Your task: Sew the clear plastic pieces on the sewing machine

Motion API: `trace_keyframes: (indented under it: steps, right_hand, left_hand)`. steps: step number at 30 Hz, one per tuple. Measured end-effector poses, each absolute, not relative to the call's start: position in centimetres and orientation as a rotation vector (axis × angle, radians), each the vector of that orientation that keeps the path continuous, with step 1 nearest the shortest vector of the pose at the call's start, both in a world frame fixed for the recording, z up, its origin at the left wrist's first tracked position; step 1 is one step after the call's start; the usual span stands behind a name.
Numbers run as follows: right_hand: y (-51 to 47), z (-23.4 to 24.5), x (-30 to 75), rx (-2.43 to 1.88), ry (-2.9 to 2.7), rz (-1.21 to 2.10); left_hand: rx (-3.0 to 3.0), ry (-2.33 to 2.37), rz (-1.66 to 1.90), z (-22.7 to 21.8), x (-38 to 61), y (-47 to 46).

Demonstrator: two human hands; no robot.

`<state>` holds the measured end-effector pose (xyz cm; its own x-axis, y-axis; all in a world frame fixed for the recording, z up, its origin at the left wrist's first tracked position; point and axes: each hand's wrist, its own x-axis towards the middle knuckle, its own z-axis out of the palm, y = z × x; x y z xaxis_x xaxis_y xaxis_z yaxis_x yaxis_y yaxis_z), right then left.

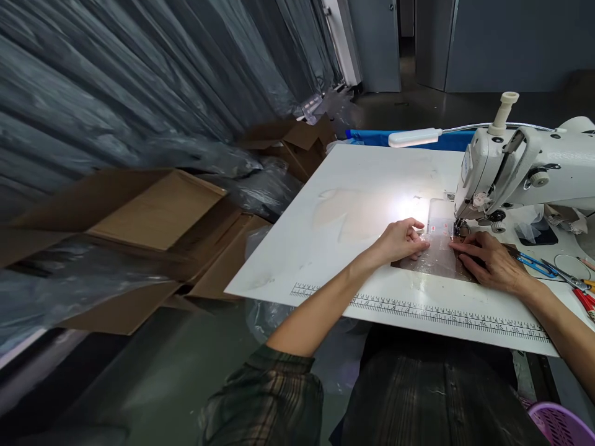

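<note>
A small clear plastic-covered piece (434, 257) lies on the white sewing table (334, 248), under the needle of a white sewing machine (525, 167). My left hand (402, 240) rests on the piece's left side, fingers curled and pressing down on it. My right hand (488, 260) lies flat on its right side, fingers stretched toward the needle. A lamp (414, 137) lights the spot in front of the needle.
A printed ruler (418, 308) runs along the table's front edge. Blue-handled scissors (534, 265) and small tools lie right of my right hand. Open cardboard boxes (153, 217) and plastic sheeting stand on the floor to the left. A purple basket (562, 424) is at lower right.
</note>
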<state>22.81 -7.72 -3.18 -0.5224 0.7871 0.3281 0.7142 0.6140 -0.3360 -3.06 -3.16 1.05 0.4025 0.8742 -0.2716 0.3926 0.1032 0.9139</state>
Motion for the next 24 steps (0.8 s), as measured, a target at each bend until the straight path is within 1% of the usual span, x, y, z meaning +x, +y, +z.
trace_keyframes:
  steps: [5,9,12,19,24]
  right_hand:
    - [-7.68,-3.25,22.6,-1.2,-2.448,0.093]
    - [-7.66,-3.13,22.38,-1.242,-2.46,0.044]
    - [-7.8,-3.01,22.41,-1.256,-2.441,0.095]
    - [-8.07,-2.75,22.98,-1.209,-2.327,0.347]
    - [-7.91,-2.79,22.98,-1.176,-2.346,0.362]
  left_hand:
    - [1.42,1.182,0.56,0.83,-2.88,-3.02]
    - [1.493,1.226,0.572,0.91,-2.83,-3.03]
    - [1.552,1.233,0.564,1.04,-2.9,-3.06]
    - [1.534,1.223,0.587,1.09,-2.89,-3.01]
    - [1.506,1.233,0.59,1.0,-2.84,-2.92]
